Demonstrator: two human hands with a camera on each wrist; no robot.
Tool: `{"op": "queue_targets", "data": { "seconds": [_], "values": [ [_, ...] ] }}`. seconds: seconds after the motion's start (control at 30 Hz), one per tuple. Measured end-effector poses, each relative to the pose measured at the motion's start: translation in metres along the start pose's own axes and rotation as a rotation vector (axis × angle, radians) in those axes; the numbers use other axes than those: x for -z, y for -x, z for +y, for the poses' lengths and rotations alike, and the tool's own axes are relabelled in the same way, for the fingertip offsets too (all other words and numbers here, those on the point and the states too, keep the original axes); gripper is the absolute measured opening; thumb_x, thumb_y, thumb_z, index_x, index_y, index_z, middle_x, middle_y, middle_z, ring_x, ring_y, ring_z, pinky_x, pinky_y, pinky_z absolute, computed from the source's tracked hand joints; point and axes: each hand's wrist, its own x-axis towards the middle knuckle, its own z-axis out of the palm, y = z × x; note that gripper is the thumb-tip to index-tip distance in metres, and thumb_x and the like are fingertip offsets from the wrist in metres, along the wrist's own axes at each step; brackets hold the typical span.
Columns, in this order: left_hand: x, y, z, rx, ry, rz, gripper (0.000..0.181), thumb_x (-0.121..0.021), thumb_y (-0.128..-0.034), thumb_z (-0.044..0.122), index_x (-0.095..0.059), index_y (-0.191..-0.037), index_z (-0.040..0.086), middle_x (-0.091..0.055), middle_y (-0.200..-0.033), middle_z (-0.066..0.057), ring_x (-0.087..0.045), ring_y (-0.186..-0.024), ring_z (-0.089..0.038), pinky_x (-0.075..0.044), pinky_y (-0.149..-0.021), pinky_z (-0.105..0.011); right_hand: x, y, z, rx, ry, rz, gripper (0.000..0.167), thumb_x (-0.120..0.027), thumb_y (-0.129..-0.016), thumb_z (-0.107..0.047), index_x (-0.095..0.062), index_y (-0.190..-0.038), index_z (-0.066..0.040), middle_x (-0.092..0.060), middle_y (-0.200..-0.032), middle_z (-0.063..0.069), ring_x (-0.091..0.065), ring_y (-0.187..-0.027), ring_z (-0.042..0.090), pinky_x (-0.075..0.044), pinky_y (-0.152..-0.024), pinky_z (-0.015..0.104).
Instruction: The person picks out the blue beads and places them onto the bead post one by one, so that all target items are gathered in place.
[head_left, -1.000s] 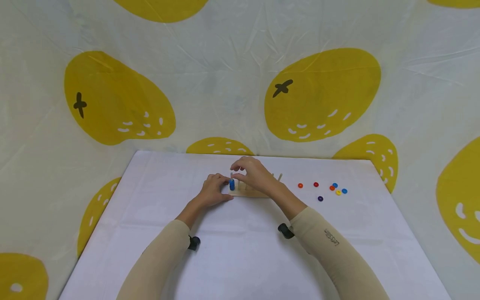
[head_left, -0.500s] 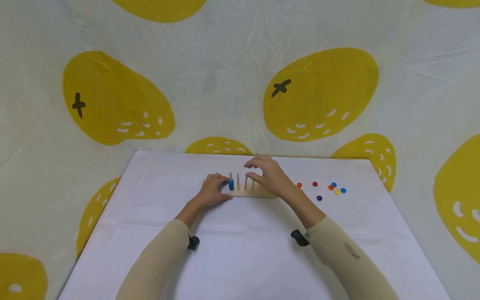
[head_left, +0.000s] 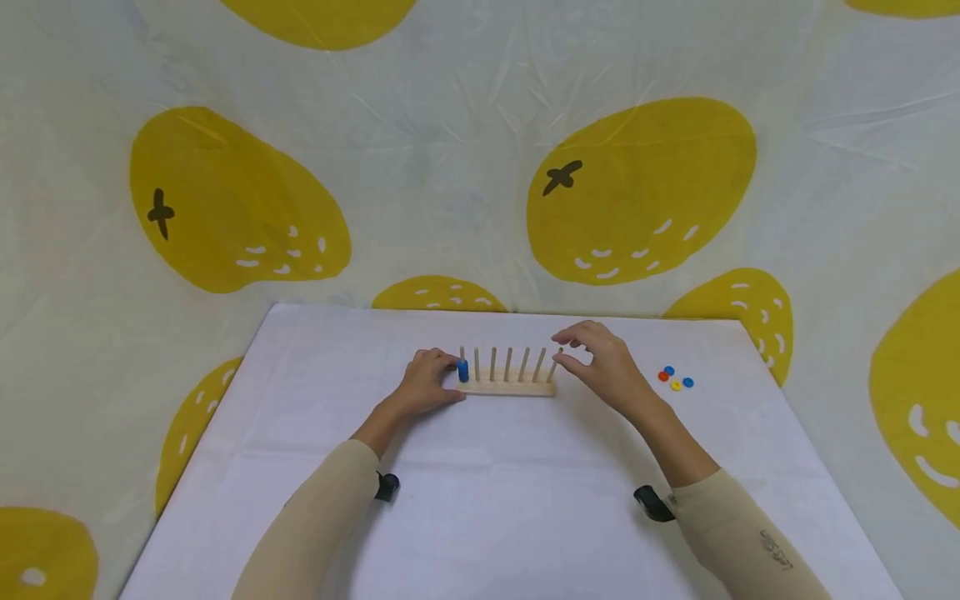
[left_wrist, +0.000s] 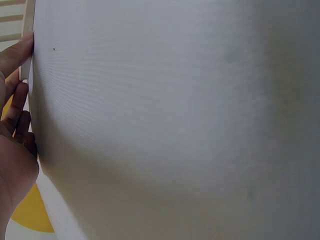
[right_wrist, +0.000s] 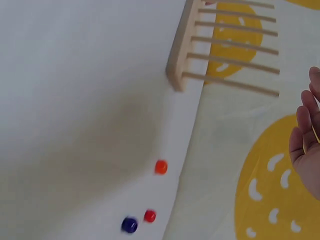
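My left hand [head_left: 422, 383] grips the left end of a wooden peg rack [head_left: 517, 388], thumb in front and fingers behind. The left wrist view shows thumb and fingers at that end too. Blue rings [head_left: 462, 372] are stacked on the leftmost peg; the other upright pegs are bare. Above the table, beside the rack's right end, hovers my right hand [head_left: 609, 368], fingers loosely bent and holding nothing. From the right wrist view, this hand [right_wrist: 309, 142] is apart from the peg tips. An orange bead [right_wrist: 161, 167], a red bead [right_wrist: 150, 215] and a purple bead [right_wrist: 129, 224] lie on the table.
To the right of my right hand lies a small group of beads: a yellow bead [head_left: 677, 386], an orange-red bead [head_left: 663, 377] and blue ones [head_left: 688, 382]. A white cloth covers the table [head_left: 487, 500]. Behind it hangs a fruit-patterned curtain [head_left: 450, 183].
My right hand has moved right, from above the leftmost peg to beyond the rack's right end, uncovering the bare pegs. My left hand stays on the rack.
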Motion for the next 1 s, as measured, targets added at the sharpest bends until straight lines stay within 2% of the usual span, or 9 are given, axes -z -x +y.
{"op": "queue_targets", "data": {
  "seconds": [0.13, 0.33, 0.5, 0.8, 1.0],
  "values": [
    [0.0, 0.0, 0.0, 0.001, -0.005, -0.007, 0.064, -0.09, -0.0806, 0.035, -0.066, -0.135, 0.012, -0.062, -0.128, -0.005, -0.046, -0.131, -0.029, -0.038, -0.113, -0.049, 0.011, 0.015, 0.016, -0.027, 0.034, 0.024, 0.031, -0.085, -0.084, -0.008, -0.074, -0.113, -0.007, -0.072, -0.11, 0.004, -0.064, -0.097, 0.02, -0.054, -0.081, 0.038],
    [0.0, -0.001, -0.001, -0.008, -0.009, -0.003, 0.063, -0.09, -0.0803, 0.034, -0.066, -0.135, 0.012, -0.062, -0.127, -0.005, -0.047, -0.131, -0.029, -0.038, -0.113, -0.049, 0.024, 0.039, 0.046, -0.101, 0.048, 0.046, 0.031, -0.084, -0.084, -0.005, -0.073, -0.113, -0.004, -0.072, -0.107, 0.008, -0.065, -0.093, 0.024, -0.045, -0.077, 0.014],
    [-0.001, -0.001, -0.002, -0.011, -0.01, 0.0, 0.063, -0.089, -0.0806, 0.034, -0.066, -0.135, 0.012, -0.062, -0.128, -0.005, -0.046, -0.132, -0.028, -0.038, -0.113, -0.049, 0.033, 0.061, 0.073, -0.184, 0.07, 0.06, 0.033, -0.084, -0.084, -0.004, -0.071, -0.115, -0.002, -0.071, -0.108, 0.01, -0.064, -0.093, 0.027, -0.045, -0.077, 0.012],
    [-0.001, 0.001, -0.001, -0.003, -0.007, 0.0, 0.062, -0.089, -0.0813, 0.035, -0.066, -0.135, 0.013, -0.062, -0.129, -0.005, -0.045, -0.133, -0.028, -0.037, -0.115, -0.049, 0.057, 0.101, 0.117, -0.361, 0.106, 0.094, 0.032, -0.078, -0.092, -0.011, -0.069, -0.122, -0.003, -0.069, -0.112, 0.017, -0.061, -0.096, 0.033, -0.044, -0.076, 0.01],
    [-0.001, 0.001, 0.0, 0.002, -0.018, -0.006, 0.063, -0.088, -0.082, 0.036, -0.065, -0.136, 0.013, -0.061, -0.129, -0.004, -0.045, -0.133, -0.028, -0.036, -0.115, -0.048, 0.068, 0.122, 0.141, -0.472, 0.123, 0.024, 0.036, -0.073, -0.097, -0.018, -0.064, -0.129, -0.002, -0.063, -0.123, 0.022, -0.061, -0.104, 0.036, -0.041, -0.074, 0.011]
  ]
}}
